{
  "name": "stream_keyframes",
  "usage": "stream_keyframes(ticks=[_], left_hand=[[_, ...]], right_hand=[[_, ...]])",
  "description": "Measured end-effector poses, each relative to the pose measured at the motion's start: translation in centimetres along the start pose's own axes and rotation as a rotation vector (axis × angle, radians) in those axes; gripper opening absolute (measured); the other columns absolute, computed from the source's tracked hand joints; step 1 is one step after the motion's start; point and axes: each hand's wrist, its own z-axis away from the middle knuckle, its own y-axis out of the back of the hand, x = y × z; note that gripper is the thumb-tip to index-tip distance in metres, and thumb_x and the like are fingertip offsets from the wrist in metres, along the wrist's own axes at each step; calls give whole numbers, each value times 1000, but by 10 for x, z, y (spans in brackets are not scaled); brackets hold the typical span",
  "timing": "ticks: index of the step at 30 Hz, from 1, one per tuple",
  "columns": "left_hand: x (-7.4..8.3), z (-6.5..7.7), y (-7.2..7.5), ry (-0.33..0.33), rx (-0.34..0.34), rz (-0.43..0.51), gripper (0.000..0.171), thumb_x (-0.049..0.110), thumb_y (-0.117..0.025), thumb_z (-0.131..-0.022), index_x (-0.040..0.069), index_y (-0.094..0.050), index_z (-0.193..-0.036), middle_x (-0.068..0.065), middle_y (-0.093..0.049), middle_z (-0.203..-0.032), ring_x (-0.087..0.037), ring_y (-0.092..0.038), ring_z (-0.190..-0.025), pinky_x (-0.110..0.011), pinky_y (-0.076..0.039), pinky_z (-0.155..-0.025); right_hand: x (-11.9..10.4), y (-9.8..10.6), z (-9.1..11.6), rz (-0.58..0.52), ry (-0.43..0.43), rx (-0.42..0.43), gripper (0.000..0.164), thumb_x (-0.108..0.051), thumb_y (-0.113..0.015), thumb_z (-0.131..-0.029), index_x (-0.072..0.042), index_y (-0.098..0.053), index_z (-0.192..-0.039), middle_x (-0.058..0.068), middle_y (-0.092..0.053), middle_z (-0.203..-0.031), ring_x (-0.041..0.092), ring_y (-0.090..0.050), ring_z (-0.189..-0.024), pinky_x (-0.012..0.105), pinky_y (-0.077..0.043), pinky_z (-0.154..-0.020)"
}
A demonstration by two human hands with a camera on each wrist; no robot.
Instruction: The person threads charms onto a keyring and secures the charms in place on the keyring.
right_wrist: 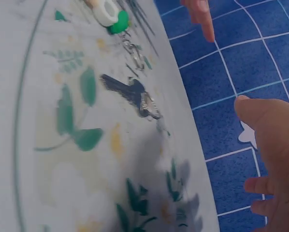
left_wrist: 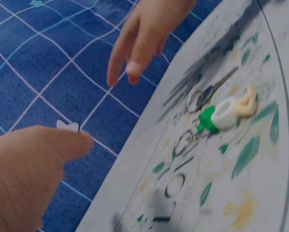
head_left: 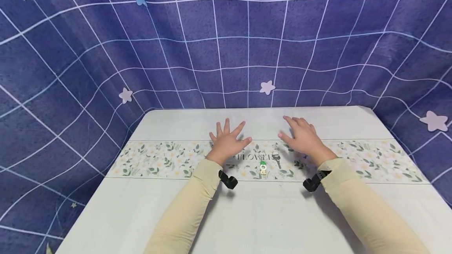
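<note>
A small keychain charm (head_left: 263, 167) in green, white and tan lies on the flowered strip of the table, a metal ring and short chain (left_wrist: 185, 142) at its green end. Just right of it is a key (head_left: 277, 162) with its own ring, seen closer as a dark key (right_wrist: 127, 91) in the right wrist view. My left hand (head_left: 226, 144) hovers left of the charm, fingers spread, holding nothing. Over the strip to the right of the key, my right hand (head_left: 303, 137) is raised with fingers extended and nothing in it.
The white table (head_left: 268, 214) carries a printed band of leaves and flowers (head_left: 370, 158) across its middle. Behind and beside it hangs a blue curtain (head_left: 233, 54) with grid lines and stars. Black wrist mounts (head_left: 228, 180) sit at both cuffs.
</note>
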Motion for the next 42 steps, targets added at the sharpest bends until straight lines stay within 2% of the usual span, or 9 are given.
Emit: stream_keyframes(ticks=[4,8,13,23,29,37,42], left_hand=[[6,-2,-8,-24,-29,-11,59,58,-54,-98,40,-42,-153,-14,-10,-169,-48,3,-152,-76,-4,-112],[10,-2,-19,-67,-48,28,49,48,-61,-98,36,-55,-145,-14,-21,-166,-47,-10,-151,-74,-10,-113],[13,-1,-31,-104,-37,89,39,42,-64,-98,31,-64,-135,-15,-27,-164,-46,-16,-150,-74,-12,-113],[21,3,-39,-113,-31,54,36,43,-68,-95,31,-68,-129,-17,-32,-161,-47,-20,-149,-74,-14,-112],[25,7,-46,-129,6,55,27,40,-71,-94,29,-73,-119,-16,-40,-157,-46,-26,-146,-74,-15,-112],[34,6,-54,-108,32,-68,26,45,-73,-91,32,-74,-114,-12,-45,-154,-42,-31,-145,-69,-20,-114],[36,8,-57,-116,36,-67,21,41,-74,-91,31,-75,-110,-12,-44,-155,-41,-30,-145,-69,-19,-114]], right_hand=[[1,-7,4,-34,35,19,61,-38,-61,-100,-4,-47,-148,31,-45,-146,47,-38,-137,69,-26,-109],[1,-18,10,-55,69,30,47,-31,-66,-98,-2,-60,-135,33,-48,-143,49,-41,-135,68,-27,-110],[2,-30,18,-64,92,29,34,-26,-69,-96,-5,-68,-122,33,-50,-141,50,-44,-133,67,-31,-109],[1,-37,29,-99,107,2,20,-25,-73,-93,-11,-74,-108,29,-53,-140,53,-39,-136,69,-26,-111],[3,-42,31,-96,168,45,17,-23,-80,-87,-12,-76,-100,26,-58,-133,48,-48,-129,64,-31,-109],[3,-45,32,-83,176,84,16,-22,-82,-85,-13,-76,-97,23,-60,-130,46,-50,-127,64,-31,-109],[1,-46,34,-117,174,69,10,-17,-80,-86,-14,-74,-93,22,-60,-131,45,-49,-129,64,-31,-109]])
